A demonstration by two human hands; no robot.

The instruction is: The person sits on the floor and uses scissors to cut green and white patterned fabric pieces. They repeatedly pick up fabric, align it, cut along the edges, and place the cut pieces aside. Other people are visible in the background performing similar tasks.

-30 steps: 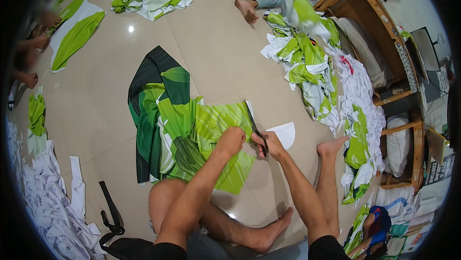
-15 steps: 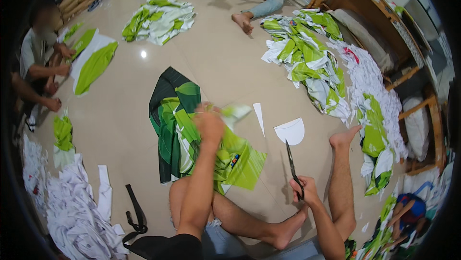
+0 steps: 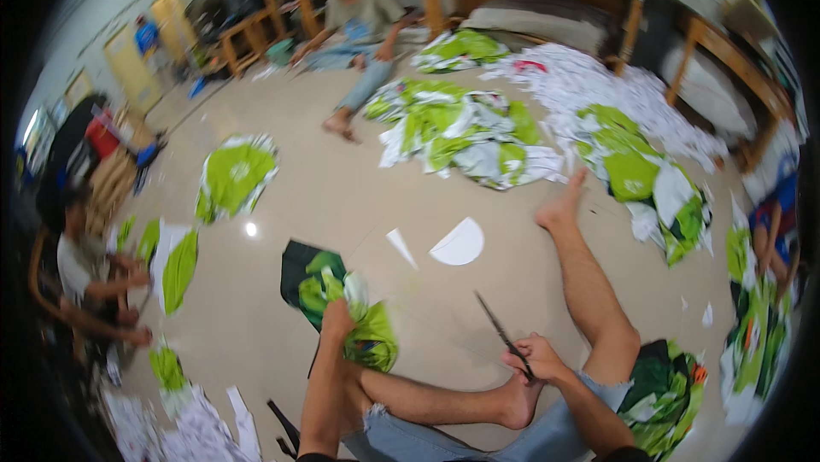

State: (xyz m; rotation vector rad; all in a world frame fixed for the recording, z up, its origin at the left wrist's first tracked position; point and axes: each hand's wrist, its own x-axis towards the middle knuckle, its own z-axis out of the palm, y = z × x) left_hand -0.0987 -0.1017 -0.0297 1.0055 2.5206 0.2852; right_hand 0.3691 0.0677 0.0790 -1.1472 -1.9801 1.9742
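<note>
Looks done, as I judge: 1 flat white half-round piece (image 3: 462, 245) & 1 thin white wedge (image 3: 401, 248) lie loose on the beige floor (image 3: 307, 197), well in from its edges. Amt left: can't tell. Your R hand's (image 3: 535, 358) fingers wrap 1 pr. black metal scissors (image 3: 502, 332); your L hand (image 3: 338, 318) is at 1 patterned green-black-white cloth (image 3: 376, 334) by your leg (image 3: 427, 396), fingertips hidden, grip unclear.

Shiny beige floor (image 3: 333, 180) under green cloth heaps (image 3: 236, 173), white scraps (image 3: 459, 242).

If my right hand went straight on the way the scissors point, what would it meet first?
Probably the white half-round piece on the floor, just beyond the scissors, though the height of your right hand is unclear.
</note>
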